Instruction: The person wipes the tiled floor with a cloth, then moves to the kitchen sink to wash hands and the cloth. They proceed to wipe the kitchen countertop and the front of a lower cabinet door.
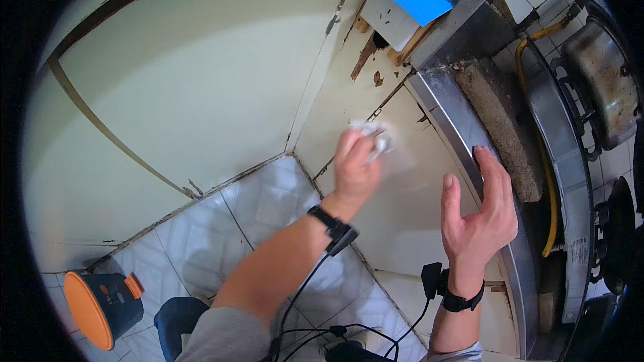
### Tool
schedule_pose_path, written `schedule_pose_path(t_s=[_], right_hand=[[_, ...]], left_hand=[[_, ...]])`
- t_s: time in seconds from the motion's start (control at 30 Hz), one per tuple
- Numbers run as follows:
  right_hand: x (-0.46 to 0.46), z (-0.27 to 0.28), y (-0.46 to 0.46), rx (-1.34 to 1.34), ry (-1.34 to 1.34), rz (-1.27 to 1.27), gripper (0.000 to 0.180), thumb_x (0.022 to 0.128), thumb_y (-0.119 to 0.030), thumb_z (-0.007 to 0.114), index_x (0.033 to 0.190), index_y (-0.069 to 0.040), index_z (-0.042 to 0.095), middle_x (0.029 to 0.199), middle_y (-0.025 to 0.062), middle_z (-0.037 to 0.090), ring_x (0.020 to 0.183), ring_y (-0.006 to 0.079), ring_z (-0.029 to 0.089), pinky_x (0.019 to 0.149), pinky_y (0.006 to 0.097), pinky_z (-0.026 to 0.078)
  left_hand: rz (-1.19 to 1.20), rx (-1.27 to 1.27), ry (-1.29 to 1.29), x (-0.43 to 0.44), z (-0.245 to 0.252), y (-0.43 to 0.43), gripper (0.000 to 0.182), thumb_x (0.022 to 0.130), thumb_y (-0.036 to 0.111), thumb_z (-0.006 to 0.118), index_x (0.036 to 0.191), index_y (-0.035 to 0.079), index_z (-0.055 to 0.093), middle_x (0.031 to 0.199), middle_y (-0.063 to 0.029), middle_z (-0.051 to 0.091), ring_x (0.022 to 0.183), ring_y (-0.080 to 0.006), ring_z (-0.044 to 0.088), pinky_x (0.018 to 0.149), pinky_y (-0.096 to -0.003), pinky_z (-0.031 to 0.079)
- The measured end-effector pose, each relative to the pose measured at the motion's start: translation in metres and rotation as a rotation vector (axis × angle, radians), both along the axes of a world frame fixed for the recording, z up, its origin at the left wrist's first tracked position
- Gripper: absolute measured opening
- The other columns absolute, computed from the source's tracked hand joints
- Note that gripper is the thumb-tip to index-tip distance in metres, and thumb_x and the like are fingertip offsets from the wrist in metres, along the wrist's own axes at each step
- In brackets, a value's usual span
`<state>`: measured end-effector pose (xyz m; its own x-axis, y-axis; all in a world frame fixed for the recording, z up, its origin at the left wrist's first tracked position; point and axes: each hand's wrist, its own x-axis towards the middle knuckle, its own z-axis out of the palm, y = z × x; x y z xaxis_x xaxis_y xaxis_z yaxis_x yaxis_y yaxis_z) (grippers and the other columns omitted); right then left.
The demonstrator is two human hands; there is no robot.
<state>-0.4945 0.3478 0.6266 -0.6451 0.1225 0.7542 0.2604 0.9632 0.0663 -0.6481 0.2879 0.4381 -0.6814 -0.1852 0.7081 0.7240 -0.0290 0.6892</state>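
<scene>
My left hand (354, 161) is closed around a crumpled white cloth or tissue (380, 143), blurred at its edge. The cloth is against the cream cabinet door (412, 211), near the gap between two panels. My right hand (480, 211) has its fingers apart and holds nothing; its fingertips rest at the metal edge (463, 148) of the counter. Each wrist bears a black strap with a small box and a cable.
An orange-lidded bin (113, 306) stands on the tiled floor at lower left. On the right are a yellow hose (551, 211), a stove's metal side (573, 201) and a metal pot (598, 80). Black cables (347, 329) hang near my legs.
</scene>
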Motion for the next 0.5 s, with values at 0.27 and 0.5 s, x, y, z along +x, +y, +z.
schedule_pose_path(t_s=[0.27,0.5], right_hand=[[-0.002,-0.004,0.004,0.006,0.003,0.042,0.047,0.084,-0.025,0.084,0.126,-0.006,0.075,0.124,0.0177,0.076,0.111,0.0349,0.076,0.093,0.0400,0.060],[-0.006,-0.005,0.000,-0.004,-0.014,0.005,0.048,0.085,-0.026,0.083,0.127,-0.005,0.074,0.124,0.0197,0.075,0.112,0.0362,0.075,0.095,0.0410,0.060]], left_hand=[[0.209,0.152,-0.159,-0.049,0.004,-0.002,0.014,0.095,0.004,0.072,0.107,-0.001,0.071,0.099,-0.0132,0.066,0.092,-0.0300,0.067,0.084,-0.0374,0.054],[0.099,0.162,-0.519,-0.050,-0.030,-0.001,0.011,0.096,0.006,0.074,0.102,-0.001,0.069,0.096,-0.0103,0.069,0.085,-0.0200,0.067,0.076,-0.0338,0.053]])
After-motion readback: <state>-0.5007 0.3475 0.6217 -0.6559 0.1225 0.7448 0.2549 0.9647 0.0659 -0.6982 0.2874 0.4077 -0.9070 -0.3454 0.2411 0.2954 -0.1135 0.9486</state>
